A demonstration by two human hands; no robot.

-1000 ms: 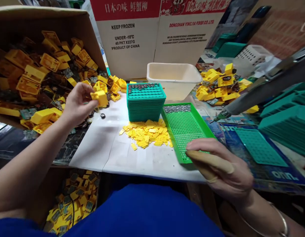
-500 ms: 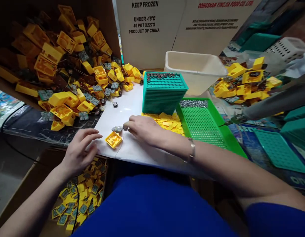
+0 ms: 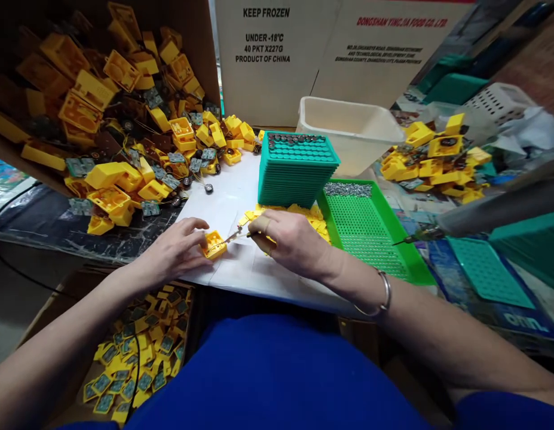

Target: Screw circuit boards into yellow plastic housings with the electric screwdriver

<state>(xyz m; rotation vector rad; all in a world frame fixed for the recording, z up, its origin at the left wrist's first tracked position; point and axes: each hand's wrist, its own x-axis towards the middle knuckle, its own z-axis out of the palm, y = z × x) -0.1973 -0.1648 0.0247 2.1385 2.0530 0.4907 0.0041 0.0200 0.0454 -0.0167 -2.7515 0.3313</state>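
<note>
On the white work surface sits a small yellow plastic housing, its hollow side up. The fingers and thumb of my left hand close on its left side. My right hand is just to the right, pinching a small circuit board, seen nearly edge-on and blurred. The board is lifted, and its left end reaches over the housing. A dark bit shows at my right fingertips, too small to name. Behind my right hand lies a heap of flat yellow plastic pieces.
Teal trays stand stacked at the back, beside a whitish plastic tub. A green tray with metal screws is to the right, under a power screwdriver. Yellow housings spill from a carton at left; another carton sits below.
My left hand has moved right and taken hold of the yellow housing. My right hand has lifted the circuit board off the surface, and the view has shifted slightly.
</note>
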